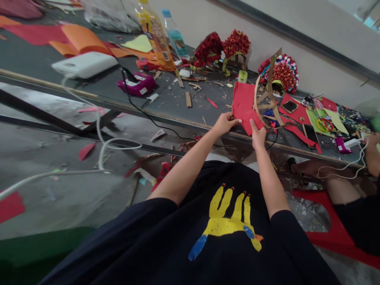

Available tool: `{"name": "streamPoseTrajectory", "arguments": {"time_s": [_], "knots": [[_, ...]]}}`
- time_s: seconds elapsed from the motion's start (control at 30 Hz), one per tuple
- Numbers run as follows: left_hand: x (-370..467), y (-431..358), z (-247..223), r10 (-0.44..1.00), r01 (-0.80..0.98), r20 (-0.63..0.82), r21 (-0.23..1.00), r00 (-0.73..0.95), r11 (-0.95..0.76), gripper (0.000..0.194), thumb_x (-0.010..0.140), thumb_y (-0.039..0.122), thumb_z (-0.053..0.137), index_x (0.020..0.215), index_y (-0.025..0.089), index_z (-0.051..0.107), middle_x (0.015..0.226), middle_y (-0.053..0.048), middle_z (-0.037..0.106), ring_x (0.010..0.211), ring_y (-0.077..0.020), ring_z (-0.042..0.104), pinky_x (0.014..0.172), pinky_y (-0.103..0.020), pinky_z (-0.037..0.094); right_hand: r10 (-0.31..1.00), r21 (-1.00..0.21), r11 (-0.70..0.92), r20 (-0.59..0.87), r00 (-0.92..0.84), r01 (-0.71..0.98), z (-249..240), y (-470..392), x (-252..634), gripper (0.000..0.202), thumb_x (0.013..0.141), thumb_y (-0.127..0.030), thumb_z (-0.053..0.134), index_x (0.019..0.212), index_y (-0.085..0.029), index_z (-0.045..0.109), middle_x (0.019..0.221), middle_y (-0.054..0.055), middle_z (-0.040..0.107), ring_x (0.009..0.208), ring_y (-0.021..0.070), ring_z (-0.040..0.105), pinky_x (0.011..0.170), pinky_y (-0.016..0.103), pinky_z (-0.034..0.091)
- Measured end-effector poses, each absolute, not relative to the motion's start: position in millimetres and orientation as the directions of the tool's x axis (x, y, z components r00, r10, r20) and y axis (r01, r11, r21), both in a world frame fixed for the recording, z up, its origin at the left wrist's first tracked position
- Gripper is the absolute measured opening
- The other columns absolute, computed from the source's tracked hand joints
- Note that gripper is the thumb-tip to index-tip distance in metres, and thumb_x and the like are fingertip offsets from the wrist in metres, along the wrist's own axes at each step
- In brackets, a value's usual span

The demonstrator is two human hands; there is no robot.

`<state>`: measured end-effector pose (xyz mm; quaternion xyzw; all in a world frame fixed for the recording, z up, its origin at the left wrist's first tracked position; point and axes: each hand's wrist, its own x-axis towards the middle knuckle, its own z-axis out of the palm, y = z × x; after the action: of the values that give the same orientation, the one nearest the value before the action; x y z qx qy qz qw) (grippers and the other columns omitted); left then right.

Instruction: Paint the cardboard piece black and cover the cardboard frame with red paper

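A bent red sheet, paper or thin card (244, 97), is between my two hands at the front edge of the dark table. My left hand (225, 122) pinches its left edge with thumb and fingers. On the lower right part, my right hand (257, 132) grips it with the thumb on top. Just beyond my right hand, curved brown cardboard strips (271, 91) stand up from the table. Close behind the sheet sits a small yellow-labelled jar (242, 76).
Red flower-like pieces (236, 42) and a round beaded one (280, 73) stand along the wall. Bottles (158, 37), a white power bank (84, 64) and purple glue-gun-like sockets (138, 84) lie left. Cables hang over the edge. A co-worker (350, 186) sits at right.
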<state>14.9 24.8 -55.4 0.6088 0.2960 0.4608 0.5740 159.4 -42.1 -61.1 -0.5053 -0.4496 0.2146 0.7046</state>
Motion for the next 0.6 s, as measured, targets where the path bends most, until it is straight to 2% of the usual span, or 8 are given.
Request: {"name": "streamPoseTrajectory", "arguments": {"time_s": [0.13,0.3,0.43,0.53,0.6], "knots": [[15.8,27.9,-55.3,0.913,-0.185,0.19,0.974,0.36,-0.13,0.045,0.059,0.054,0.082,0.071,0.015,0.061,0.057,0.001,0.059,0.054,-0.0117,0.055,0.057,-0.027,0.047,0.771,-0.907,0.39,0.417,0.482,0.16,-58.4,-45.2,158.6,0.05,0.076,-0.052,0.069,0.112,-0.017,0.069,0.118,0.006,0.072,0.117,0.0211,0.064,0.111,0.041,0.042],[17.2,31.3,-54.4,0.942,-0.264,0.149,0.962,0.302,-0.068,0.047,0.067,0.06,0.075,0.078,0.016,0.063,0.065,0.0,0.064,0.055,-0.0106,0.055,0.058,-0.026,0.05,0.794,-0.91,0.365,0.416,0.444,0.199,-53.1,-51.2,157.1,0.051,0.077,-0.052,0.069,0.111,-0.015,0.07,0.115,0.007,0.073,0.115,0.0214,0.065,0.11,0.04,0.043],[17.9,31.0,-53.3,0.954,-0.32,0.12,0.947,0.273,-0.027,0.043,0.069,0.057,0.074,0.076,0.016,0.062,0.064,0.0,0.064,0.052,-0.0102,0.054,0.054,-0.024,0.049,0.808,-0.917,0.346,0.4,0.433,0.2,-52.1,-51.8,157.5,0.05,0.076,-0.053,0.069,0.108,-0.015,0.071,0.113,0.007,0.074,0.114,0.0214,0.066,0.11,0.038,0.043],[17.3,30.3,-51.8,0.96,-0.367,0.105,0.93,0.258,-0.003,0.04,0.077,0.056,0.066,0.075,0.017,0.06,0.062,0.001,0.062,0.051,-0.0096,0.054,0.053,-0.022,0.049,0.811,-0.918,0.365,0.394,0.433,0.152,-53.9,-49.9,157.4,0.05,0.075,-0.052,0.07,0.109,-0.015,0.07,0.115,0.007,0.073,0.114,0.0214,0.066,0.108,0.038,0.045],[15.8,29.5,-50.1,0.957,-0.39,0.097,0.921,0.272,0.017,0.033,0.079,0.049,0.066,0.077,0.016,0.061,0.063,0.002,0.062,0.053,-0.0094,0.056,0.055,-0.022,0.05,0.806,-0.92,0.373,0.385,0.45,0.119,-55.8,-48.3,156.8,0.052,0.076,-0.052,0.07,0.112,-0.015,0.069,0.117,0.008,0.072,0.115,0.0215,0.066,0.107,0.039,0.047]]}}
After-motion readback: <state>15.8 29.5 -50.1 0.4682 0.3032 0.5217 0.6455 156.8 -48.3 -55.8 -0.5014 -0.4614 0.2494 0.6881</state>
